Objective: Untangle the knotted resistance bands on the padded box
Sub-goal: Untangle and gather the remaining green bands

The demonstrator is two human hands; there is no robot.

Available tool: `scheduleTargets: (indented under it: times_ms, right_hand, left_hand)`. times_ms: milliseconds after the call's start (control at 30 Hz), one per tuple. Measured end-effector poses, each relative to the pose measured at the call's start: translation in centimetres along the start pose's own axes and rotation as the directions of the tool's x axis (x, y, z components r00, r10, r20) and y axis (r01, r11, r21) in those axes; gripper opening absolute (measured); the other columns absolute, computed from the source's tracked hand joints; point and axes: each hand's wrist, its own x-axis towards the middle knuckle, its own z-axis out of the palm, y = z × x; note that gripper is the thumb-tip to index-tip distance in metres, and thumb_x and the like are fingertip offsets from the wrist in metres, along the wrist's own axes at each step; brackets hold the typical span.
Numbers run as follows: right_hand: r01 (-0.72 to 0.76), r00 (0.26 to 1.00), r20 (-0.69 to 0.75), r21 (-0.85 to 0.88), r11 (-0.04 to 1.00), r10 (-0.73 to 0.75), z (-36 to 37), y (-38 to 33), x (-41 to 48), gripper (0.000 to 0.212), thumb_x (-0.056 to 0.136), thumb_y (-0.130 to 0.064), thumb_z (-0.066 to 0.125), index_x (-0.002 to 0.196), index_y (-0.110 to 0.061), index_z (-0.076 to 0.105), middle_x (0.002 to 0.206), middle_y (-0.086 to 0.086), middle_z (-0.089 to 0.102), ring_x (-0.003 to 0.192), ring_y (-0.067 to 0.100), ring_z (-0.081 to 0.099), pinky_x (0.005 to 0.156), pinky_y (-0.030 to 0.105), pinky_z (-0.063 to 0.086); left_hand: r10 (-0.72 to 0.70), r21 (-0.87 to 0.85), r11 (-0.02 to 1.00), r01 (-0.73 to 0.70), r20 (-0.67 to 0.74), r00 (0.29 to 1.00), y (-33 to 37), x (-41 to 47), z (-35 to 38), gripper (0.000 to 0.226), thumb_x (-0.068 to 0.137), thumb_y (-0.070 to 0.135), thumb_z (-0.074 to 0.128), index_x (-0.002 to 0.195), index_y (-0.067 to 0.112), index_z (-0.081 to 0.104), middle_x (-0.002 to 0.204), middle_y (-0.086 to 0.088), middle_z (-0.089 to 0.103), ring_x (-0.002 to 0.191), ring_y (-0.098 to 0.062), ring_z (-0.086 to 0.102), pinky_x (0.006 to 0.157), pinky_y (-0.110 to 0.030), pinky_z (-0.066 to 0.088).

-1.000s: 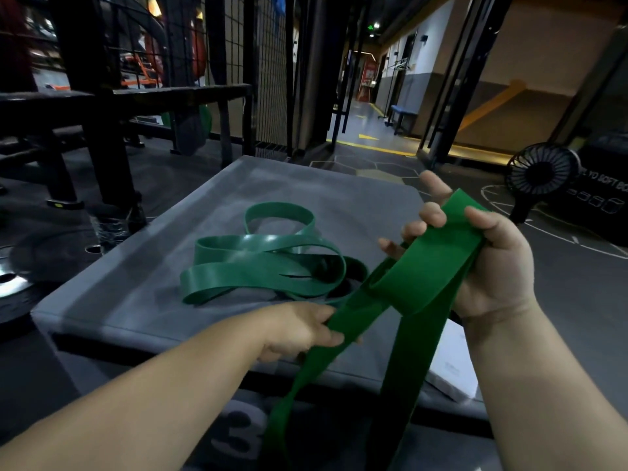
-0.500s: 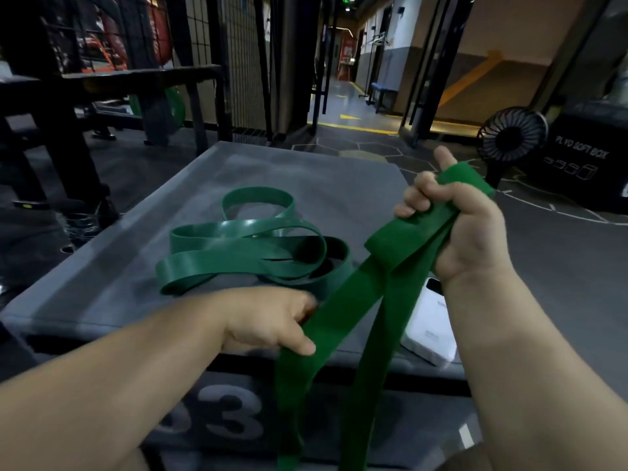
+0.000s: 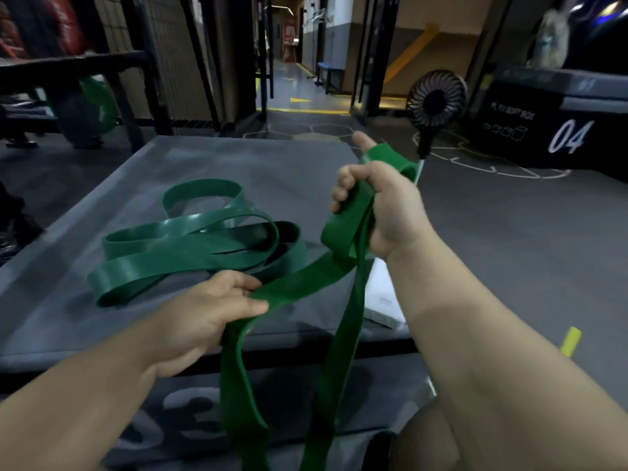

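Note:
A grey padded box [image 3: 238, 164] fills the middle of the head view. A tangle of shiny green resistance bands [image 3: 190, 243] lies in loops on its top. A matte green band [image 3: 295, 287] runs from the tangle's right side toward me. My right hand [image 3: 384, 212] grips a folded bunch of this band, raised above the box's right edge. My left hand [image 3: 207, 314] pinches the same band lower down, near the box's front edge. Two strands of it hang down past the front of the box.
A white flat object [image 3: 382, 297] lies on the box's right front corner, partly behind my right arm. A small black fan [image 3: 436, 96] stands on the floor beyond. A black plyo box marked 04 [image 3: 557, 130] sits at right. Dark metal racks [image 3: 85, 73] stand at left.
My right hand has closed tighter round the folded band and bunched it. My left hand has shifted a little along the band. The camera has moved nearer and tilted down.

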Motion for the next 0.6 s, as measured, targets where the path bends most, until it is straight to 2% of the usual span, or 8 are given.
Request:
scheduleTargets:
  times_ms: [100, 167, 233, 333, 400, 467, 533, 600]
  right_hand:
    - [-0.014, 0.999, 0.037, -0.153, 0.988, 0.02, -0.1, 0.8, -0.3, 0.06, 0.08, -0.013, 0.051, 0.137, -0.027, 0.039, 0.061, 0.0, 0.047, 0.057, 0.016, 0.044, 0.056, 0.028, 0.037]
    - [-0.038, 0.996, 0.069, -0.237, 0.971, 0.056, 0.0, 1.6, -0.6, 0.062, 0.081, -0.02, 0.056, 0.14, -0.026, 0.038, 0.063, 0.0, 0.048, 0.059, 0.016, 0.045, 0.057, 0.027, 0.038]
    - [-0.045, 0.99, 0.113, -0.339, 0.94, 0.089, 0.2, 2.2, -1.2, 0.059, 0.085, -0.029, 0.057, 0.14, -0.024, 0.039, 0.065, 0.001, 0.05, 0.062, 0.016, 0.046, 0.062, 0.029, 0.04]
    - [-0.047, 0.972, 0.18, -0.484, 0.874, 0.152, 1.0, 3.0, -2.4, 0.043, 0.095, -0.039, 0.053, 0.135, -0.024, 0.049, 0.072, -0.002, 0.057, 0.071, 0.014, 0.054, 0.071, 0.03, 0.045]
    - [-0.03, 0.943, 0.254, -0.579, 0.815, 0.215, 1.3, 3.4, -3.2, 0.041, 0.093, -0.054, 0.049, 0.125, -0.031, 0.059, 0.088, -0.008, 0.066, 0.088, 0.01, 0.064, 0.085, 0.032, 0.049]
    - [-0.003, 0.898, 0.33, -0.654, 0.757, 0.289, 1.8, 3.7, -3.9, 0.038, 0.09, -0.058, 0.044, 0.114, -0.034, 0.062, 0.106, -0.014, 0.068, 0.109, 0.006, 0.063, 0.1, 0.031, 0.047]
    - [-0.034, 0.844, 0.389, -0.647, 0.762, 0.368, 2.4, 3.9, -4.8, 0.029, 0.091, -0.056, 0.051, 0.105, -0.033, 0.063, 0.103, -0.021, 0.069, 0.106, -0.003, 0.061, 0.094, 0.019, 0.046]
    - [-0.013, 0.812, 0.44, -0.643, 0.766, 0.383, 2.6, 4.0, -5.2, 0.035, 0.081, -0.063, 0.061, 0.103, -0.037, 0.066, 0.104, -0.022, 0.069, 0.105, -0.002, 0.061, 0.09, 0.018, 0.048]
  left_hand:
    - [0.055, -0.047, 0.998, -0.049, 0.139, 0.989, 0.0, -0.4, -0.5, 0.07, 0.053, 0.0, 0.064, 0.121, 0.013, 0.051, 0.107, -0.003, 0.07, 0.096, -0.014, 0.068, 0.073, -0.027, 0.054]
    - [0.159, -0.013, 0.987, -0.159, 0.137, 0.978, 0.3, -0.8, -0.1, 0.071, 0.056, 0.0, 0.069, 0.122, 0.015, 0.052, 0.113, -0.002, 0.07, 0.105, -0.015, 0.066, 0.077, -0.025, 0.055]
    - [0.275, -0.049, 0.961, -0.272, 0.045, 0.961, 0.7, -0.7, 0.3, 0.066, 0.062, -0.009, 0.072, 0.122, 0.011, 0.054, 0.108, -0.005, 0.072, 0.099, -0.013, 0.068, 0.075, -0.021, 0.055]
    - [0.412, -0.065, 0.908, -0.414, -0.048, 0.91, 1.4, -1.0, 0.8, 0.053, 0.068, -0.002, 0.066, 0.119, 0.008, 0.055, 0.09, -0.006, 0.074, 0.084, -0.013, 0.07, 0.069, -0.021, 0.055]
    - [0.468, -0.043, 0.881, -0.472, -0.068, 0.881, 1.7, -1.2, 1.0, 0.047, 0.069, -0.001, 0.068, 0.112, 0.011, 0.053, 0.079, -0.003, 0.074, 0.074, -0.011, 0.07, 0.063, -0.02, 0.055]
    - [0.511, -0.055, 0.853, -0.519, -0.117, 0.852, 1.8, -1.2, 1.0, 0.041, 0.07, -0.002, 0.073, 0.102, 0.01, 0.05, 0.076, -0.002, 0.074, 0.067, -0.011, 0.069, 0.058, -0.02, 0.054]
    - [0.529, -0.093, 0.831, -0.549, -0.173, 0.831, 1.8, -1.1, 0.7, 0.036, 0.074, 0.003, 0.073, 0.097, 0.012, 0.046, 0.073, -0.003, 0.073, 0.061, -0.011, 0.067, 0.055, -0.019, 0.053]
    - [0.54, -0.081, 0.821, -0.565, -0.21, 0.815, 1.9, -1.1, 0.3, 0.04, 0.07, 0.012, 0.077, 0.096, 0.016, 0.046, 0.062, -0.003, 0.068, 0.054, -0.01, 0.063, 0.051, -0.018, 0.049]
